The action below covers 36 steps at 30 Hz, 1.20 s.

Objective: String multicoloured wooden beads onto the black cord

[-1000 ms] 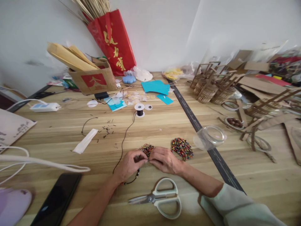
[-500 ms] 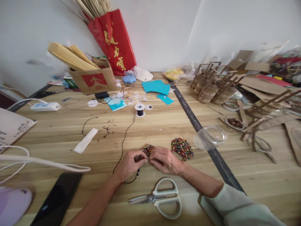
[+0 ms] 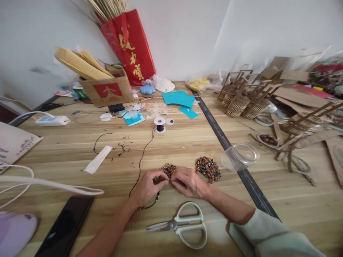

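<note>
Clock taken from where the fingertips meet, 12 = far edge of tabletop (image 3: 123, 237). Left hand (image 3: 152, 186): narrow, thumb and finger pinched at tips; what's between them too small to tell. Right hand (image 3: 189, 182): also narrow, fingers curled, tips up against the left's at 3 o'clock; contents hidden, can't tell. Beaded cord (image 3: 151, 205), black with a few coloured beads, curves out below left hand at 7 o'clock, one end lost under the palm, other at the wrist. Small bead pile (image 3: 168, 169) at 12 o'clock, just beyond the fingertips, partly covered by right hand. Larger bead pile (image 3: 208, 169), multicoloured, between 2 and 3 o'clock, near right hand, apart from it. Clear container (image 3: 244, 156) farther out same way, lying across dark strip. Spool (image 3: 160, 125) of black cord stands just short of 12 o'clock; loose black cord (image 3: 140, 165) trails from it to beside left wrist. Scissors (image 3: 182, 225), pale handles, flat between 5 and 6 o'clock, blades pointing to 9. White strip (image 3: 98, 159) between 9 and 10, black scraps (image 3: 122, 145) at 10, phone (image 3: 65, 228) at 8
</note>
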Motion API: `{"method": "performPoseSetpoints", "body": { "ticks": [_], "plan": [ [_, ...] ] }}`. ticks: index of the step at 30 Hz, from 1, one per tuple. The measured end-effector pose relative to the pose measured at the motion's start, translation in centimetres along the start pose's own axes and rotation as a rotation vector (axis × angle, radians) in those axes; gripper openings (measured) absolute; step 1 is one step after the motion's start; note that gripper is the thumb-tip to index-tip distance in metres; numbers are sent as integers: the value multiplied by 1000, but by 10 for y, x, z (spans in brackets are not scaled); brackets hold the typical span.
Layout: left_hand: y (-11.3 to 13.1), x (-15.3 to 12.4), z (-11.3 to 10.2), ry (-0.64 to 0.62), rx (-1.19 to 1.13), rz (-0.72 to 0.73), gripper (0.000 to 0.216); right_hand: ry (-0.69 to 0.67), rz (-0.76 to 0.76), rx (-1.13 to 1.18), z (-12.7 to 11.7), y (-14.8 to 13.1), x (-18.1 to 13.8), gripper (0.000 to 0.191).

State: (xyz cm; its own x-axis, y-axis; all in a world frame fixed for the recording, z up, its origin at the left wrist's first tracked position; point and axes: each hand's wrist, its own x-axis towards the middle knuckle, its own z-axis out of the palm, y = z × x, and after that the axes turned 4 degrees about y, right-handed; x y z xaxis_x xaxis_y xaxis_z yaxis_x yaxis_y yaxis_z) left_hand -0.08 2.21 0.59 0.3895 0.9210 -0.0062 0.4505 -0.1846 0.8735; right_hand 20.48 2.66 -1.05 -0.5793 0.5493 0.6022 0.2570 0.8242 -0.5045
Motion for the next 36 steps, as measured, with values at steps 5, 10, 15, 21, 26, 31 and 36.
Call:
{"method": "performPoseSetpoints", "body": {
  "ticks": [5,10,15,21,26,31,36],
  "plan": [
    [-1,0,-1,18,-37,11,19,18,-1,5,0,0,-1,10],
    [-5,-1,-2,37,-62,28,22,13,-7,7,0,1,-2,9],
    [-2,-2,-2,23,-86,0,22,22,-18,2,0,0,-1,10],
    [-4,-2,1,14,-30,9,13,14,-15,10,-1,-1,0,10],
    [-4,-2,1,7,5,28,10,6,-15,-1,-1,0,0,11],
    [-2,-2,1,6,21,33,11,13,-17,9,0,0,0,11],
    [-3,-2,1,-1,7,27,11,6,-13,12,0,0,-1,10]
  ]
}}
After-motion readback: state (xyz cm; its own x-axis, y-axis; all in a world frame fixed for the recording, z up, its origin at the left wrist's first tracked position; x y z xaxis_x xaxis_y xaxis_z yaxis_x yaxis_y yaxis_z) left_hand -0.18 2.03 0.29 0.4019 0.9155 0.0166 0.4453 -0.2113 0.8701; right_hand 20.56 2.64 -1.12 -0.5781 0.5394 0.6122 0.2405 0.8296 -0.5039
